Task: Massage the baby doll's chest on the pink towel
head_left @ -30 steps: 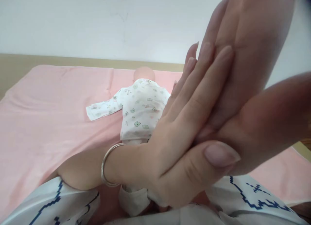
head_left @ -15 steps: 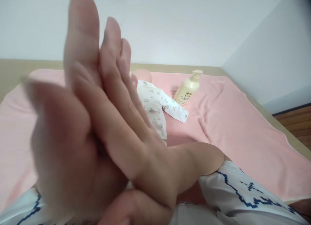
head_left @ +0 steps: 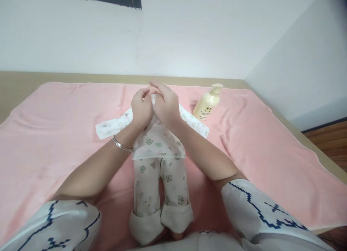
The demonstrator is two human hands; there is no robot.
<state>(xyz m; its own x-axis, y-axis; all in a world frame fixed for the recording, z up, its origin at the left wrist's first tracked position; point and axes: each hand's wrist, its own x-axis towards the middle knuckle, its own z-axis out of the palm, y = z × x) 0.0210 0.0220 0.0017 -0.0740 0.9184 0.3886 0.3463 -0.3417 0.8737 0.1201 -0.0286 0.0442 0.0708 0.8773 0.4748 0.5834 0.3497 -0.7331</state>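
Observation:
A baby doll (head_left: 158,144) lies on its back, feet toward me, in a white printed top and matching trousers with turned-up cuffs. At its head and neck, my left hand (head_left: 142,107) is cupped on the left side, a silver bangle on that wrist. Beside it, my right hand (head_left: 167,103) curves over the other side, its fingers reaching toward the left one. Both hands look loosely open with no object in them. They cover most of the doll's head, so exactly where the fingers touch is hidden.
A cream pump bottle (head_left: 207,103) stands right of the doll's sleeve. Under everything is a pink blanket (head_left: 257,142), spread over a light wooden surface (head_left: 16,78). A white wall (head_left: 176,34) rises behind, with a wooden panel (head_left: 329,139) at far right.
My hands were pressed palm to palm close to the camera. They have parted and moved forward and down to the doll's head, uncovering its body and legs.

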